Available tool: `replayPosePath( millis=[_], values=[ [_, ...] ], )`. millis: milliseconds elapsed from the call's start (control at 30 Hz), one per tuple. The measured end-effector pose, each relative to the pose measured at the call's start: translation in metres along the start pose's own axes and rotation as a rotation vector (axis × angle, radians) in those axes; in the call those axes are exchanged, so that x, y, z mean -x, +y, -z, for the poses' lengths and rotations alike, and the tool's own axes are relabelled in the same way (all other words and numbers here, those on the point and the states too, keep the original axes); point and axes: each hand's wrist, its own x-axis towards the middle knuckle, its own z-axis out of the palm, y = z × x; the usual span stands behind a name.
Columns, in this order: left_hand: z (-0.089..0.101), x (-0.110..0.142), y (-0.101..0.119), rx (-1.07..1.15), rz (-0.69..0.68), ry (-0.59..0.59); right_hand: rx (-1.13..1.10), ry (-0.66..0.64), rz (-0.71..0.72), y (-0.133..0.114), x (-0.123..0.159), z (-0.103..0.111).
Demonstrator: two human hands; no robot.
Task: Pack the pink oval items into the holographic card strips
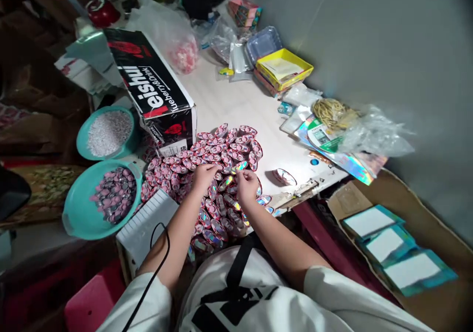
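Observation:
Both of my hands are over a dense spread of small oval cases (212,209) with red rims, some with iridescent faces. My left hand (205,177) is closed in a pinch, its fingertips close to those of the other hand; what sits in them is too small to make out. My right hand (247,184) is also pinched, at the edge of a shiny iridescent oval case (241,165) that catches the light. A single oval case (284,177) lies apart from the pile, to the right of my right hand.
Left of the pile stand a turquoise basin (72,218) of pink and dark pieces and another basin (83,147) of white bits. A black carton (155,81) borders the pile. Yellow tray (308,68), rubber bands (330,113) and plastic bags (384,130) lie along the wall; an open cardboard box (347,199) stands lower right.

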Motion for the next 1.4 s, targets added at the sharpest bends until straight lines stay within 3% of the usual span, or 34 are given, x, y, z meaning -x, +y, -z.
replayPosePath(
  millis=[100, 200, 400, 633, 800, 967, 1167, 1300, 1400],
  values=[
    [0.002, -0.023, -0.002, -0.008, -0.057, -0.031, 0.002, 0.219, -0.027, -0.002, -0.001, -0.019],
    [0.004, -0.030, -0.007, 0.124, -0.103, -0.119, -0.104, 0.288, -0.018, -0.014, 0.006, -0.026],
    [0.016, -0.017, -0.009, 0.596, -0.060, -0.588, -0.194, 0.044, 0.048, -0.041, 0.026, -0.013],
    [0.027, -0.004, -0.011, 0.758, 0.155, -0.752, -0.199, -0.169, -0.019, -0.048, 0.026, -0.008],
    [0.024, -0.004, -0.022, 0.687, 0.128, -0.631, -0.212, -0.144, -0.057, -0.041, 0.023, -0.013],
    [0.018, -0.022, -0.030, 0.442, 0.040, -0.484, -0.206, -0.018, -0.084, -0.022, 0.017, -0.022],
    [0.009, -0.041, -0.021, 0.070, -0.145, -0.334, 0.223, 0.462, 0.099, 0.003, 0.007, -0.038],
    [0.003, -0.052, -0.011, -0.023, -0.135, -0.195, 0.397, 0.491, 0.137, 0.014, -0.001, -0.051],
    [0.001, -0.059, -0.009, -0.094, -0.084, -0.165, 0.442, 0.500, 0.107, 0.020, -0.005, -0.056]
  ],
)
